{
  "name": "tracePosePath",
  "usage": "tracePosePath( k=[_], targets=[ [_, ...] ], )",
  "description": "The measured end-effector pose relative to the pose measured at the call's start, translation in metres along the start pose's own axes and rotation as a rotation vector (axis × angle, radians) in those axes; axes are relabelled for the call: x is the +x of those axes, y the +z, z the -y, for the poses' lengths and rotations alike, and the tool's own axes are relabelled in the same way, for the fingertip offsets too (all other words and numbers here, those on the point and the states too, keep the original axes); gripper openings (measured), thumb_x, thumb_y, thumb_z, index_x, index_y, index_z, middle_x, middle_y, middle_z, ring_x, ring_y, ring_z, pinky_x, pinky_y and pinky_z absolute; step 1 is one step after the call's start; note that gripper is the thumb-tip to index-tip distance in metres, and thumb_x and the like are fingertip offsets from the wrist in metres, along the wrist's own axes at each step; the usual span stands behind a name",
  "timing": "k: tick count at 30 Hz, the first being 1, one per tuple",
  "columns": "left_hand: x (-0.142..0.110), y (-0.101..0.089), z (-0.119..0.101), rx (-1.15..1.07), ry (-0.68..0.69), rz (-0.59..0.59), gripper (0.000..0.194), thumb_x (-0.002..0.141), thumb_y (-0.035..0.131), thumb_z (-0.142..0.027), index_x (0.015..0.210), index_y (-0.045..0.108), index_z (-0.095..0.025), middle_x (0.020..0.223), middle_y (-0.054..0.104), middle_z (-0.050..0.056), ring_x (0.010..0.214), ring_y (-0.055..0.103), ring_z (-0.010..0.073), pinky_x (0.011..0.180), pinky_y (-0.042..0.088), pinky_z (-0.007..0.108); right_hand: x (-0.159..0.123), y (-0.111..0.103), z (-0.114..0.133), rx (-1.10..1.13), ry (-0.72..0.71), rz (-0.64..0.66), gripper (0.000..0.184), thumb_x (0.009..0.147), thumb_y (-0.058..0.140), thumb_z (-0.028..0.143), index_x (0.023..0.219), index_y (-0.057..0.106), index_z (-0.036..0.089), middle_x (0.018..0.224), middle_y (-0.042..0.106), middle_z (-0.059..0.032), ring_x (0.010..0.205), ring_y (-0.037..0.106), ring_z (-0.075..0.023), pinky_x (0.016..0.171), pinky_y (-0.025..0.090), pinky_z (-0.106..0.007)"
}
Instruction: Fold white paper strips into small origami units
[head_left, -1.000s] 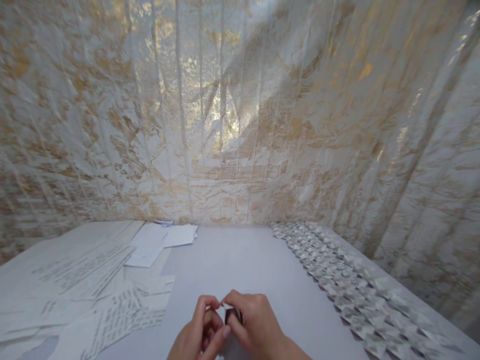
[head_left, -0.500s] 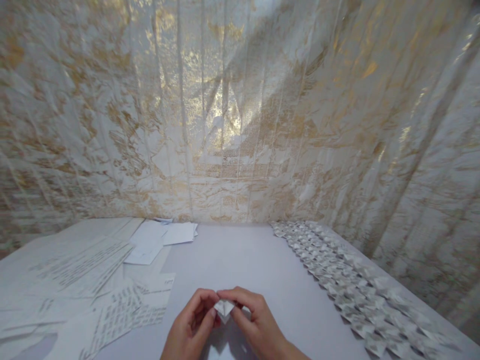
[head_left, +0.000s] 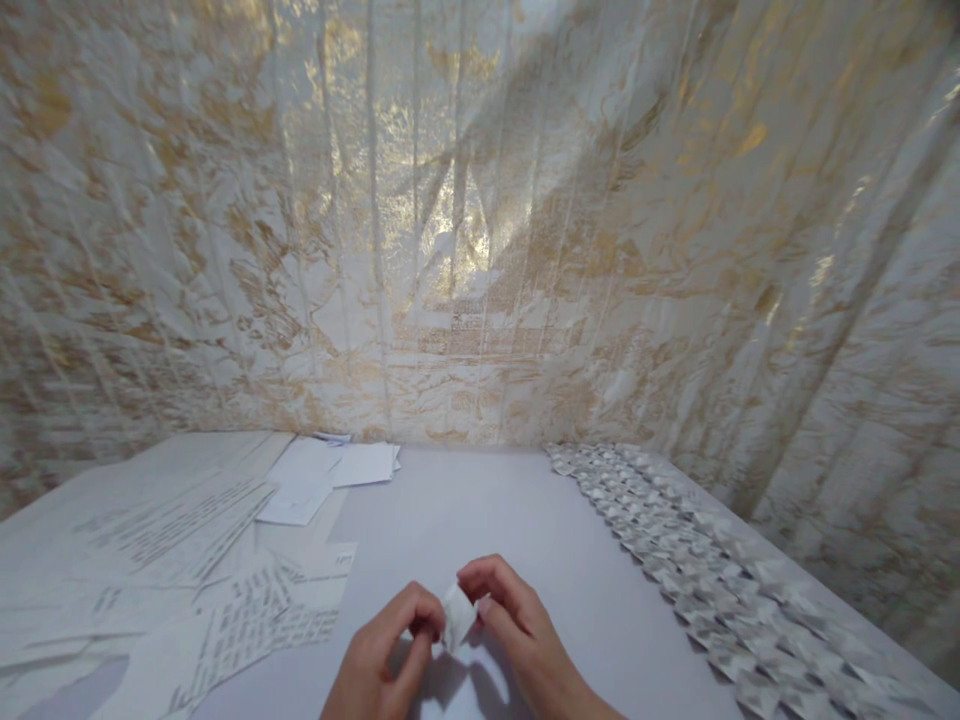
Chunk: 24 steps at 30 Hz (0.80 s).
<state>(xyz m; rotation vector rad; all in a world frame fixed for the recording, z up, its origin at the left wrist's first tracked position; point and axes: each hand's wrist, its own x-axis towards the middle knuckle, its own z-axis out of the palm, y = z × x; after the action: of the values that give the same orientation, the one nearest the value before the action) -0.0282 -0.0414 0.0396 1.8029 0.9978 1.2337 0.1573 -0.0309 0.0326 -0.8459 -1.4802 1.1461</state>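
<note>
My left hand [head_left: 390, 655] and my right hand [head_left: 517, 630] meet low in the middle of the view, over a pale table [head_left: 487, 510]. Between their fingertips they pinch a small folded piece of white paper [head_left: 456, 615], held upright just above the tabletop. Both thumbs and forefingers close on its edges. The lower part of both hands runs out of the frame.
Printed paper sheets [head_left: 172, 570] and small white cards [head_left: 330, 470] lie spread on the left. A long band of several small folded paper pieces [head_left: 675, 550] runs along the right side. A white and gold curtain [head_left: 480, 220] hangs behind and to the right.
The hands have lifted slightly and parted a little. The folded paper, hidden between the fingers a second ago, now stands visible between the fingertips.
</note>
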Motion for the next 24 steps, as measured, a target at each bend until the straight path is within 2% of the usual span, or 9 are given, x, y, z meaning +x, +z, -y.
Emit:
tracePosePath(
  k=[3,7,12,15,20,24],
  targets=[
    [-0.003,0.002,0.003,0.047,0.086,0.01,0.02,0.096,0.047,-0.027,0.078,0.055,-0.027,0.076,0.057,-0.005,0.069,0.054,0.0152,0.068,0.041,0.023,0.001,0.001,0.003,-0.003,0.062,-0.006,0.032,0.087,0.065,0.05,0.095,0.068,0.018,0.081,0.06,-0.0017,0.069,0.053,-0.0163,0.065,0.04,-0.029],
    [-0.006,0.005,0.004,0.098,0.185,0.027,0.019,0.098,0.042,-0.022,0.084,0.054,-0.028,0.078,0.057,-0.006,0.069,0.055,0.0143,0.068,0.041,0.021,0.003,0.003,0.005,-0.083,0.024,-0.046,0.037,0.079,0.075,0.054,0.072,0.068,0.018,0.077,0.057,-0.0018,0.071,0.05,-0.0173,0.067,0.036,-0.03],
    [-0.004,0.005,0.001,0.138,0.253,0.016,0.018,0.099,0.041,-0.02,0.087,0.052,-0.03,0.079,0.055,-0.007,0.07,0.054,0.0132,0.068,0.041,0.02,0.004,0.004,0.003,0.071,0.144,-0.083,0.048,0.068,0.083,0.061,0.061,0.063,0.018,0.066,0.052,0.0011,0.062,0.042,-0.0144,0.061,0.031,-0.029],
    [-0.005,0.006,0.0,0.133,0.251,-0.011,0.018,0.097,0.042,-0.019,0.086,0.051,-0.03,0.076,0.053,-0.008,0.067,0.053,0.0126,0.067,0.04,0.019,0.004,0.003,0.003,0.154,0.183,-0.078,0.052,0.063,0.084,0.064,0.057,0.061,0.018,0.061,0.048,0.0026,0.059,0.038,-0.0134,0.058,0.028,-0.027],
    [-0.006,0.007,-0.006,0.062,0.19,-0.019,0.019,0.097,0.043,-0.023,0.082,0.052,-0.028,0.076,0.056,-0.007,0.069,0.055,0.013,0.068,0.041,0.02,0.003,0.005,0.006,0.136,0.129,-0.07,0.053,0.068,0.081,0.067,0.061,0.065,0.016,0.064,0.051,0.0011,0.062,0.041,-0.0144,0.062,0.03,-0.028],
    [-0.004,0.007,-0.012,0.028,0.081,-0.066,0.012,0.091,0.057,-0.033,0.08,0.058,-0.027,0.077,0.06,-0.006,0.074,0.059,0.0156,0.072,0.044,0.023,0.002,0.006,0.004,0.088,0.113,-0.064,0.049,0.076,0.077,0.063,0.066,0.063,0.017,0.066,0.052,0.0013,0.063,0.042,-0.0145,0.062,0.032,-0.028]
  ],
)
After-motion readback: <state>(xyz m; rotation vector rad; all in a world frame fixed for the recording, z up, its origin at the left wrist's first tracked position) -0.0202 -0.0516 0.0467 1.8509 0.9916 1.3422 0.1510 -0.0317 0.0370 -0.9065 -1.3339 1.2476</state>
